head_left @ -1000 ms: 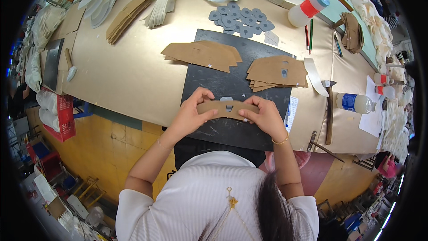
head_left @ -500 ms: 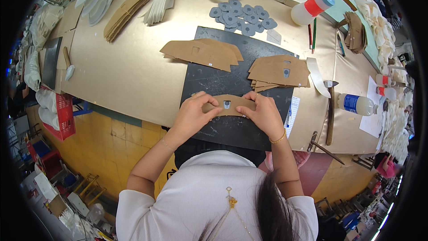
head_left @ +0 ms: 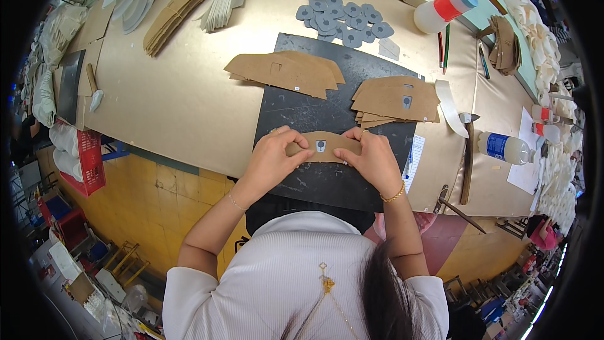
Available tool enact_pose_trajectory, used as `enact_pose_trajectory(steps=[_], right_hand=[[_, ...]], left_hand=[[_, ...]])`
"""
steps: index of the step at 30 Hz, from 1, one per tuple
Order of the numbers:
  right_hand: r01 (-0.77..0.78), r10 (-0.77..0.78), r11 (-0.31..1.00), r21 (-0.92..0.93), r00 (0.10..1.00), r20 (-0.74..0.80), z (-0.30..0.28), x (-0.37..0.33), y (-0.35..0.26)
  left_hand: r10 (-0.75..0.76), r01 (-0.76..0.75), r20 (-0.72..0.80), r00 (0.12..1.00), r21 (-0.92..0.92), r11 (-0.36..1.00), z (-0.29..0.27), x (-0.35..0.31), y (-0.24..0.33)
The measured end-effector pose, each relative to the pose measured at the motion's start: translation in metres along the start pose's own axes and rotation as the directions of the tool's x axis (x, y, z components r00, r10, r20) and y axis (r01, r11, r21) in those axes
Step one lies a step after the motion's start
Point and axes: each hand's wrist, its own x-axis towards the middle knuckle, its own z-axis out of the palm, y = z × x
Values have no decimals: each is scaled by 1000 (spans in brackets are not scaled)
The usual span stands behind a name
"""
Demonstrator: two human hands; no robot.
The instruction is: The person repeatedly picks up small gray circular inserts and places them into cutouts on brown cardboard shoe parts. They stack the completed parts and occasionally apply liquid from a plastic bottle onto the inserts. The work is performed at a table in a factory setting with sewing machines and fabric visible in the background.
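Reading the clock from the brown panel at its centre: far left, at half past ten, lies a tied brown bundle (head_left: 176,19). A fanned brown stack (head_left: 286,75) sits at eleven. Now the left hand (head_left: 274,153), at nine, thumb and fingers pinched on the left end of that brown panel (head_left: 333,141), held over the black mat (head_left: 302,113). And here's the change: a second ago a pale tongue poked above the panel's top edge; now that's gone, and the panel's small opening frames a grey insert (head_left: 321,143). Insert and opening look lined up, I'd judge. Loose grey pieces (head_left: 352,22) scatter around twelve. The right hand (head_left: 376,155), at three, pinches the other end. Another brown stack (head_left: 393,102) waits at two, and a hammer (head_left: 467,160) lies well out at three.
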Motion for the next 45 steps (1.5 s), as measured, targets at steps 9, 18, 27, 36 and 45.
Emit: enact_pose_trajectory(steps=[9, 18, 27, 36, 45], right_hand=[[-11, 11, 1000, -21, 1000, 7, -1, 0, -5], [21, -22, 999, -37, 1000, -15, 0, 0, -4], [37, -38, 998, -48, 999, -33, 4, 0, -2], [164, -296, 861, -482, 931, -213, 19, -13, -9], [383, -524, 703, -599, 849, -73, 19, -15, -9]], left_hand=[[4, -4, -2, 1000, 28, 1000, 1, 1, -3], [1, -1, 1, 1000, 34, 999, 1, 2, -2], [-20, 20, 6, 1000, 49, 999, 1, 2, 2], [270, -188, -118, 956, 462, 867, 15, -15, 9], [629, -522, 46, 776, 608, 599, 25, -19, -18]])
